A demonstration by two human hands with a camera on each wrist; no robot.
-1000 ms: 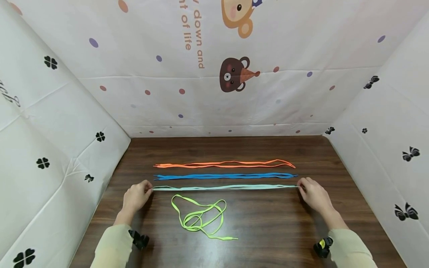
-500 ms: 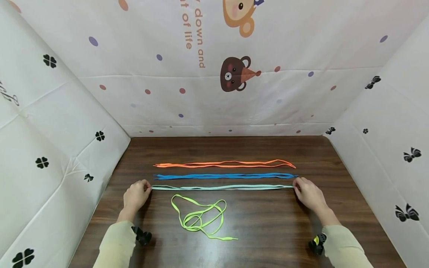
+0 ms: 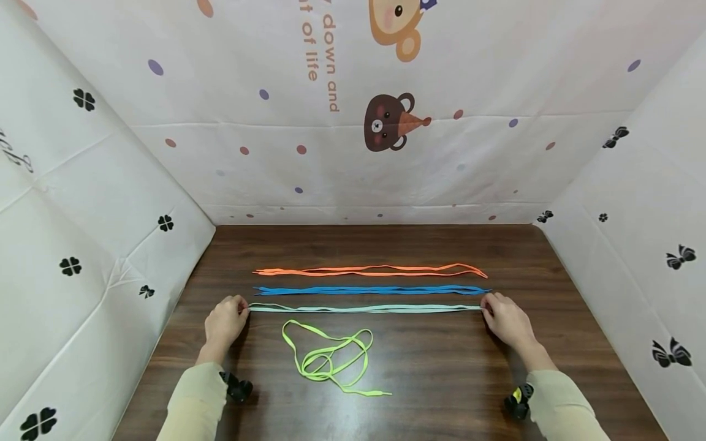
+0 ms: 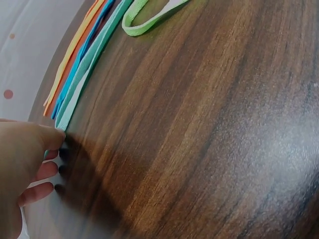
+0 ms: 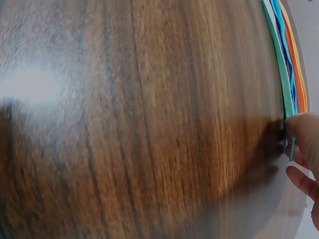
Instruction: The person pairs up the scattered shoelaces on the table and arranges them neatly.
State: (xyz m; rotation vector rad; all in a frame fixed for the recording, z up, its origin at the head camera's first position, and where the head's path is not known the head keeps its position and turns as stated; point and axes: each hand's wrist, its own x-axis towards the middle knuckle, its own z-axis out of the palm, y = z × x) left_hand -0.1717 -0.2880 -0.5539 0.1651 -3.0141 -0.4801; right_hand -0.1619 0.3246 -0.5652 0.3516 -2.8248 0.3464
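A mint-green shoelace [image 3: 364, 309], folded into parallel strands, stretches straight across the table between both hands. My left hand [image 3: 225, 321] pinches its left end between thumb and finger. At the other end my right hand [image 3: 507, 320] pinches it too, and a short green tip [image 5: 292, 148] sticks out past the fingers in the right wrist view. Just beyond lies a blue shoelace [image 3: 369, 290], laid out straight, and behind that an orange shoelace [image 3: 364, 269]. Nearer to me a lime-green shoelace [image 3: 331, 361] lies in loose loops.
Everything lies on a dark wood-grain table [image 3: 430, 392]. White printed sheets rise at the back [image 3: 331, 165], at the left [image 3: 110, 245] and at the right [image 3: 623, 245]. A small black camera is strapped to each wrist.
My right hand has shifted a little to the left along the mint-green shoelace's end. The left hand stays nearly in place, its forearm a bit further right. The other laces have not moved.
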